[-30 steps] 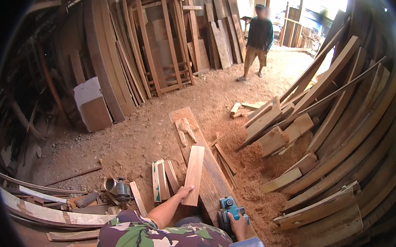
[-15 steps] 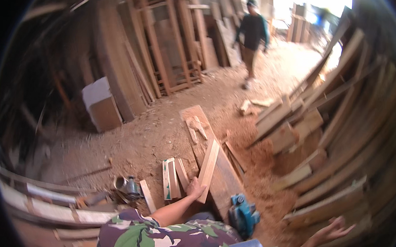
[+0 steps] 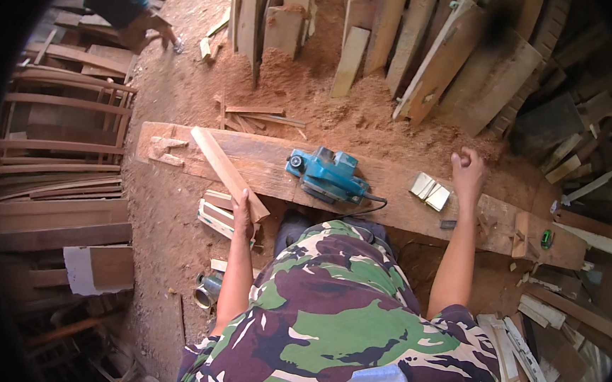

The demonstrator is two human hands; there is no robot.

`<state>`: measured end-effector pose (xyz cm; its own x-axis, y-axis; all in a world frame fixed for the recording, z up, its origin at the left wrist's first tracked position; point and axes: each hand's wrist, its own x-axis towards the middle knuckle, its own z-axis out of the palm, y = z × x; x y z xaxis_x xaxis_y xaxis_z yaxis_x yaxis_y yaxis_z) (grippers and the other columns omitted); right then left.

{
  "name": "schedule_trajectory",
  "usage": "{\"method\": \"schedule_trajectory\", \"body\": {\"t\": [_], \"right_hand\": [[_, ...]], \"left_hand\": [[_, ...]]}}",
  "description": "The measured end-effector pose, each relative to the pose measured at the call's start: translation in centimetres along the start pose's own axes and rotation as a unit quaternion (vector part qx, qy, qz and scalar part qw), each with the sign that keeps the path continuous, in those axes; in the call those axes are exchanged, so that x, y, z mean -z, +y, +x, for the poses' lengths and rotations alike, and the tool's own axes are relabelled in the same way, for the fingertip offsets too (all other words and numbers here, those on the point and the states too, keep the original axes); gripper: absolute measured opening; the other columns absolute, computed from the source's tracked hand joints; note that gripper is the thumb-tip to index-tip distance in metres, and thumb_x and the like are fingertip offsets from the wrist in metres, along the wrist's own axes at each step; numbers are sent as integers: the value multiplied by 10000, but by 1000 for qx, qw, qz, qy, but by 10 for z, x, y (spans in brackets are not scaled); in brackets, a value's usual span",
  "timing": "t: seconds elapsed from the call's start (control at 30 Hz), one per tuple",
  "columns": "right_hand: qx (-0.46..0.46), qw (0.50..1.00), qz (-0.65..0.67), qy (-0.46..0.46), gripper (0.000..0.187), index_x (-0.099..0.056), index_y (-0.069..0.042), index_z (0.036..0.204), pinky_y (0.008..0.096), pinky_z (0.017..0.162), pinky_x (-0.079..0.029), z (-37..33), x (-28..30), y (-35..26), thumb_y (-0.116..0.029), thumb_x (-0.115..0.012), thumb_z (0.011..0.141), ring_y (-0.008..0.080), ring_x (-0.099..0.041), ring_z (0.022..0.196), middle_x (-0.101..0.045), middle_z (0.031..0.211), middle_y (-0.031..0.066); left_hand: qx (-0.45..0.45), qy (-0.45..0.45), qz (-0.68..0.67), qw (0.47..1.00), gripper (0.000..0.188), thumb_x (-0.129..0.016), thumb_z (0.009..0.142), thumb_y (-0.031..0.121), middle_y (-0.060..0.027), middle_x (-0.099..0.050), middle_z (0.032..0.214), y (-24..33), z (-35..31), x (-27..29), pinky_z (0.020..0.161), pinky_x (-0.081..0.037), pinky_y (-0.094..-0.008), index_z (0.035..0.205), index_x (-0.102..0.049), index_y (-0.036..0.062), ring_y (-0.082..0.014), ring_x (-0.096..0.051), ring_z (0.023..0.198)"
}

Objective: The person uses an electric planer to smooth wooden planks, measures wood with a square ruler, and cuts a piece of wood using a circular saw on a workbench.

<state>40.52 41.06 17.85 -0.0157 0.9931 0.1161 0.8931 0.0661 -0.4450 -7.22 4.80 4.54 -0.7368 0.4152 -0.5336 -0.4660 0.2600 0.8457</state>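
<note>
My left hand (image 3: 242, 215) is closed around the near end of a pale wooden board (image 3: 221, 162), which lies slantwise across the left part of a long plank bench (image 3: 252, 149). My right hand (image 3: 468, 172) is over the right part of the bench, with loosely curled fingers and a gap beside the thumb; nothing shows in it. Between my hands a blue electric planer (image 3: 330, 173) rests on the plank, its dark cord trailing toward me. Small pale wood blocks (image 3: 430, 191) lie just left of my right hand.
Small scraps (image 3: 167, 150) lie on the bench's left end, and a green tape measure (image 3: 547, 240) is at its right end. Cut strips (image 3: 217, 212) and a grey power tool (image 3: 207, 290) sit below my left arm. Upright boards (image 3: 428, 65) stand beyond. A person (image 3: 117, 4) walks at far left.
My view has swung right, so the bench now runs across it. My right hand has come from out at the side to over the bench, its fingers curling. My left hand still holds the board.
</note>
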Motion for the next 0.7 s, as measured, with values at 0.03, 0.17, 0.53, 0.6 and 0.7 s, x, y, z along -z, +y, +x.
{"method": "schedule_trajectory", "body": {"t": [0.03,0.17,0.53,0.6,0.7], "right_hand": [[-35,999,9,10,322,-714,-73,1215,409,801,-561,-10,-2,9,-257,-744,952,292,-694,832,-692,945,101],[-117,985,28,121,239,-732,-74,1148,406,800,-560,-31,4,66,-210,-723,952,284,-713,858,-706,965,111],[-151,982,-49,98,452,-680,-21,1287,452,1029,-512,-42,29,132,-287,-781,937,353,-650,1258,-701,1313,212],[-74,994,-74,-4,722,-621,-19,1419,463,1125,-461,-62,-33,163,-413,-846,857,363,-607,1306,-655,1394,225],[-220,962,-66,-152,804,-589,-33,1459,477,1144,-446,-38,-79,282,-501,-813,845,363,-584,1346,-594,1479,230]], "left_hand": [[21,-15,-23,999,874,-752,955,469,-166,-530,1428,-4,0,10,1007,-535,-447,1595,-303,77,-303,-573,1260],[19,-51,-62,997,813,-714,975,510,-127,-558,1386,-27,4,32,1015,-536,-446,1571,-360,84,-279,-581,1256],[81,28,15,996,980,-704,903,698,-141,-512,1465,-43,2,22,1055,-508,-463,1597,-356,101,-295,-562,1266],[-47,38,184,981,679,-603,1036,558,-109,-632,1219,-40,17,91,1050,-462,-407,1433,-557,9,-249,-564,1135],[-129,1,91,987,687,-724,970,463,-109,-635,1329,-26,39,15,1053,-484,-374,1466,-529,29,-206,-581,1219]]}}
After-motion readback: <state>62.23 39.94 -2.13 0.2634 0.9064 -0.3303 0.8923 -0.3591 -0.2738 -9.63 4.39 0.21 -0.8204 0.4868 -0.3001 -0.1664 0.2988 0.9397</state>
